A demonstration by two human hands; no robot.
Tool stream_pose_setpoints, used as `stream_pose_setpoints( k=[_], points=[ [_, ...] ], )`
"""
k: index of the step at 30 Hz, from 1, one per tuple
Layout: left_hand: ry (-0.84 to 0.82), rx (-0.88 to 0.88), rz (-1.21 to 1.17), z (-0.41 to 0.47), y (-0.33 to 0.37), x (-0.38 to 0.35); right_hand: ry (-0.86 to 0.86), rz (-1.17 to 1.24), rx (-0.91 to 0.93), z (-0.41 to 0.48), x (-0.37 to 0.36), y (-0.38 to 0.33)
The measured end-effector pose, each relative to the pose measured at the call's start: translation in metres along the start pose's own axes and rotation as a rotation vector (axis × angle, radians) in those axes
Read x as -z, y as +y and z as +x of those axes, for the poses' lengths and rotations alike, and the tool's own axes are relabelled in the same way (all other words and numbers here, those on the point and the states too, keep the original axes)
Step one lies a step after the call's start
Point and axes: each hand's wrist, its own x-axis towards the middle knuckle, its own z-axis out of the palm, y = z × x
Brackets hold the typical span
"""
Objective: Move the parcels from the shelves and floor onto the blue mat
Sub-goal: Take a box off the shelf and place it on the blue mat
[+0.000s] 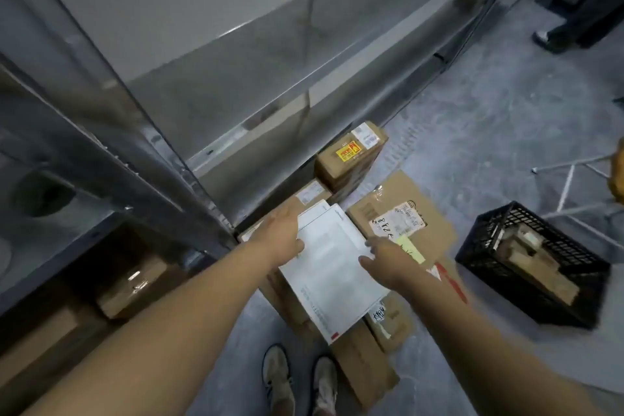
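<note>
The right hand's fingers are spread and laid on the right edge of the white parcel, touching it but not curled round it. Across from them the left hand has its thumb over the left edge and the rest tucked out of sight, which looks like a pinch. The right hand has no such hold. The white parcel lies flat on a heap of brown boxes on the floor. Beyond it stands a box with a yellow sticker, to its left the metal shelving, to its right a black crate. I'd say this is the pick-up step. Next the right fingers should close, then lift level and carry it to the blue mat (nowhere in sight from here).
</note>
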Motion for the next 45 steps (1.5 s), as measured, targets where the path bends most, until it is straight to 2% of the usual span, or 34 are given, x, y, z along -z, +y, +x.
stream_pose_setpoints(
  k=[4, 7, 11, 14, 16, 19, 21, 24, 26, 31, 36, 41, 45],
  points=[
    [-0.088, 0.069, -0.012, 0.028, -0.005, -0.015, -0.234, -0.049, -0.200, 0.008, -0.046, 0.045],
    [-0.094, 0.080, 0.003, 0.054, -0.009, -0.030, -0.225, 0.000, -0.289, 0.023, -0.073, 0.075],
    [-0.100, 0.086, -0.014, 0.087, -0.020, -0.061, -0.154, 0.303, -0.460, 0.047, -0.092, 0.085],
    [-0.150, 0.128, -0.075, 0.103, -0.029, -0.085, 0.073, 0.554, -0.635, 0.054, -0.100, 0.081],
    [-0.139, 0.171, -0.151, 0.107, -0.033, -0.102, 0.155, 0.761, -0.720, 0.051, -0.109, 0.072],
    [-0.017, 0.269, -0.260, 0.098, -0.031, -0.125, 0.017, 1.071, -0.750, 0.048, -0.125, 0.055],
    [0.097, 0.370, -0.280, 0.084, -0.029, -0.135, -0.025, 1.186, -0.751, 0.046, -0.130, 0.043],
    [0.215, 0.547, -0.399, 0.060, -0.034, -0.131, 0.024, 1.215, -0.652, 0.043, -0.128, 0.034],
    [0.281, 0.576, -0.494, 0.042, -0.039, -0.118, 0.047, 1.157, -0.577, 0.038, -0.114, 0.025],
    [0.384, 0.548, -0.538, -0.007, -0.041, -0.059, 0.088, 1.075, -0.351, 0.021, -0.052, -0.005],
    [0.471, 0.546, -0.571, -0.063, -0.026, 0.003, 0.199, 0.808, -0.146, -0.009, 0.018, -0.045],
    [0.570, 0.447, -0.798, -0.138, -0.002, 0.048, 0.238, 0.637, 0.030, -0.064, 0.083, -0.080],
    [0.641, 0.400, -0.956, -0.192, 0.004, 0.054, 0.270, 0.519, 0.214, -0.103, 0.102, -0.087]
  ],
)
